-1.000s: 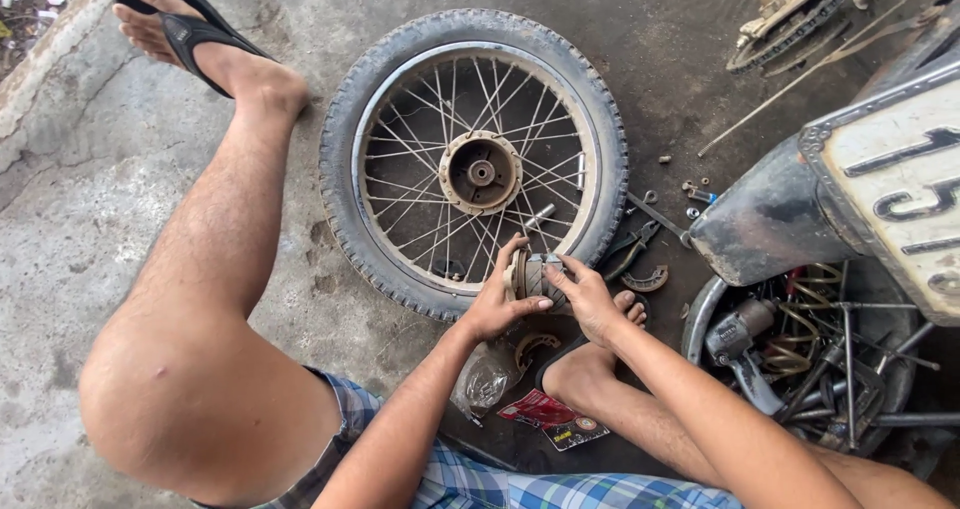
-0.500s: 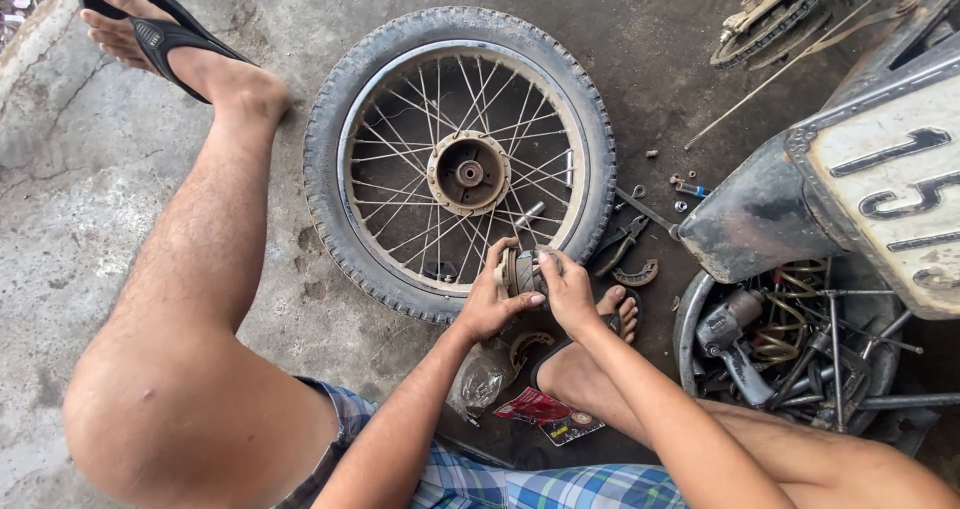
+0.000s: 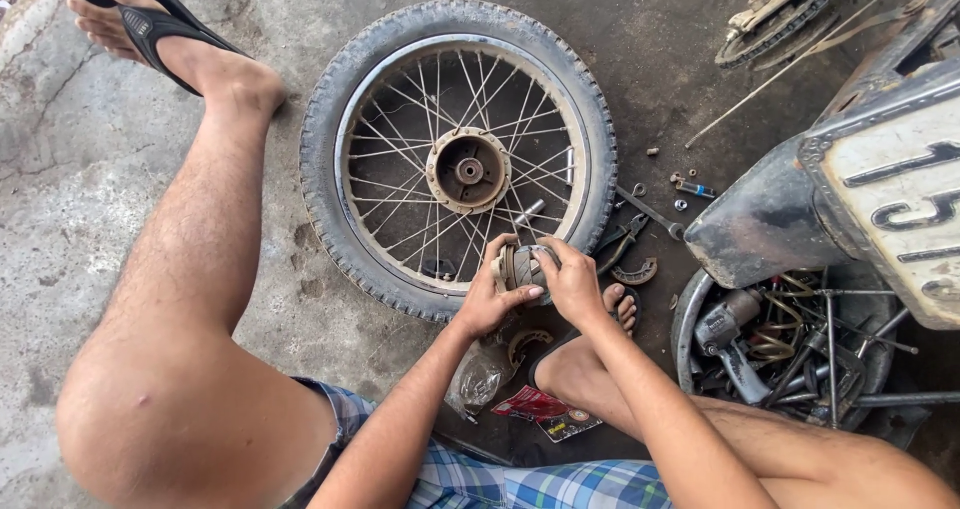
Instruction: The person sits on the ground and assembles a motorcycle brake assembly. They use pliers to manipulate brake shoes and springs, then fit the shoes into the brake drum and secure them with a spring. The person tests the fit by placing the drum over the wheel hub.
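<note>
Firmly, a rigid, weighty-looking metal brake part [image 3: 522,266] is gripped at its rim by both hands, left hand [image 3: 488,299] and right hand [image 3: 572,281], near a spoked wheel [image 3: 458,159]

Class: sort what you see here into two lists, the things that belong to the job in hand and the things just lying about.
In the job:
left hand
right hand
round metal part, held by both
wheel

Lying about:
pliers
wrench
curved metal piece
red packet
plastic bag
tool basin

I see a flat red printed packet [image 3: 545,409] on the ground; a crumpled clear bag [image 3: 478,381] beside it; a white rectangular plate [image 3: 900,204] far right.
</note>
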